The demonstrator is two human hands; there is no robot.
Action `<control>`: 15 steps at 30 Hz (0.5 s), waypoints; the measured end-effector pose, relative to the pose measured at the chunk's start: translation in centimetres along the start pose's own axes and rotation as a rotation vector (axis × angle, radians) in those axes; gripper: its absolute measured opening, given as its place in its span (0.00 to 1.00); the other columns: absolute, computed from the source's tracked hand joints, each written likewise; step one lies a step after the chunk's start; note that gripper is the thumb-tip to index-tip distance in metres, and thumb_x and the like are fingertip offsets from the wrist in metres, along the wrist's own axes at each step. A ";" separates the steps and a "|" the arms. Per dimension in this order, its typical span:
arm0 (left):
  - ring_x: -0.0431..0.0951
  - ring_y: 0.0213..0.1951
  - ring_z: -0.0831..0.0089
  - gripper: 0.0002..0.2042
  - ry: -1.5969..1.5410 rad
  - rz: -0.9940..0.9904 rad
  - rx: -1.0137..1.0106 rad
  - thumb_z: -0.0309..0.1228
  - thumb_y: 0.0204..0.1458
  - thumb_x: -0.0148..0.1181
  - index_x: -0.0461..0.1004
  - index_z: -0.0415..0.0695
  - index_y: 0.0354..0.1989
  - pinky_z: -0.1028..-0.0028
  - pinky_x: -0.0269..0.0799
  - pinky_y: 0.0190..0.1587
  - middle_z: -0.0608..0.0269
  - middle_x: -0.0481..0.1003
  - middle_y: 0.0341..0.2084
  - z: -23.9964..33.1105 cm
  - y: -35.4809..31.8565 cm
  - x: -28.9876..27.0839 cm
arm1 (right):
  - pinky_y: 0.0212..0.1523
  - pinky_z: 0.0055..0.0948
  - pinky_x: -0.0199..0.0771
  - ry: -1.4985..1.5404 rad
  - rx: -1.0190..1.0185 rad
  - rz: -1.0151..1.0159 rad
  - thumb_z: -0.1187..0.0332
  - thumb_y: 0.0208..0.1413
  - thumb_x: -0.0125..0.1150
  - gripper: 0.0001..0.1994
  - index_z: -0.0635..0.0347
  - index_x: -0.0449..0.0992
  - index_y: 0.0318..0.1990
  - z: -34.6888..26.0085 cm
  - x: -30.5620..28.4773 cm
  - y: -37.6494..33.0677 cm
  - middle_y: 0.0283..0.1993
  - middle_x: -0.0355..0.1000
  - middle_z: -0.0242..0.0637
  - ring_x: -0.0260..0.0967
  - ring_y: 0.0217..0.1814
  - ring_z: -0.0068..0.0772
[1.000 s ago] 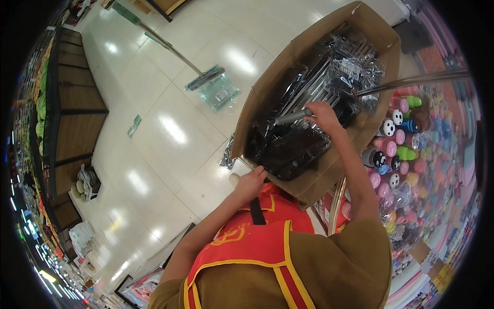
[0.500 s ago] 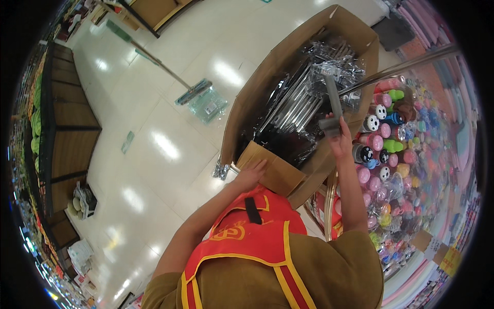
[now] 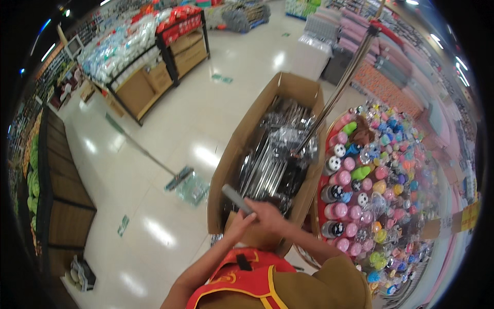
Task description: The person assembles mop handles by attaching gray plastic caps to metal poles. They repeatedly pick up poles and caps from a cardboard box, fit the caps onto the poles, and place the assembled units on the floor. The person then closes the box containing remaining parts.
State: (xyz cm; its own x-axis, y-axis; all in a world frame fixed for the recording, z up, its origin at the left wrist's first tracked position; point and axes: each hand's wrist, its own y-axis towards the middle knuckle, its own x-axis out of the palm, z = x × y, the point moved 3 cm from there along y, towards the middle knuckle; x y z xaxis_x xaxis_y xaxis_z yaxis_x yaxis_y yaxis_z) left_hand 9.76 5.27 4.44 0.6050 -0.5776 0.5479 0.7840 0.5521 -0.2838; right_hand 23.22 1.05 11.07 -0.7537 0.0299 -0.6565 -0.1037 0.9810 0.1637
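My right hand [image 3: 268, 214] is closed around the near end of a short grey bar [image 3: 234, 197], which sticks out to the upper left over the near end of a long open cardboard box [image 3: 234, 154]. My left hand [image 3: 238, 228] comes up from below and meets the same end of the bar, just above the box's near flap. Whether it grips the bar I cannot tell. The box is full of plastic-wrapped shiny metal parts [image 3: 272, 159].
A metal pole [image 3: 339, 85] slants up from the box to the upper right. A round display of colourful small bottles [image 3: 370, 185] stands right of the box. A long-handled floor tool [image 3: 177, 177] lies on the tiled floor at left. Wooden shelving [image 3: 56, 175] lines the far left.
My right hand has come back from the bottle display with the grey bar to the box's near end. My left hand has lifted off the box flap to meet it. The view has tilted up.
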 end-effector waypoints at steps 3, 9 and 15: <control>0.71 0.52 0.68 0.22 -0.264 0.250 -0.049 0.34 0.57 0.55 0.63 0.36 0.57 0.71 0.64 0.57 0.58 0.70 0.49 0.8 -1.2 0.1 | 0.51 0.44 0.69 -0.029 -0.055 -0.100 0.54 0.49 0.64 0.36 0.67 0.61 0.61 -1.2 1.6 0.2 0.50 0.69 0.53 0.69 0.50 0.54; 0.76 0.48 0.61 0.10 -0.178 0.339 -0.037 0.31 0.53 0.54 0.68 0.37 0.38 0.63 0.69 0.54 0.50 0.78 0.35 3.4 -5.9 -3.4 | 0.62 0.39 0.61 -0.155 0.253 0.600 0.59 0.46 0.69 0.34 0.64 0.64 0.59 0.2 -15.8 3.0 0.57 0.66 0.50 0.63 0.60 0.51; 0.76 0.46 0.57 0.09 -0.048 0.438 0.090 0.31 0.54 0.54 0.71 0.36 0.32 0.60 0.69 0.54 0.53 0.77 0.25 3.9 -10.3 -5.2 | 0.61 0.38 0.59 -0.249 0.232 1.277 0.55 0.48 0.68 0.40 0.71 0.57 0.62 5.1 -30.3 7.3 0.59 0.62 0.54 0.62 0.60 0.46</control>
State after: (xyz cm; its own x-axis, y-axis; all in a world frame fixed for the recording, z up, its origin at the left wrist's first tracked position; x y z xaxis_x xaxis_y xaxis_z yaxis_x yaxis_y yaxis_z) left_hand -1.96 4.95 7.59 0.8686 -0.2498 0.4280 0.4385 0.7899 -0.4287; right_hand 48.60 8.31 28.36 -0.0963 0.9618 -0.2561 0.7177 0.2454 0.6517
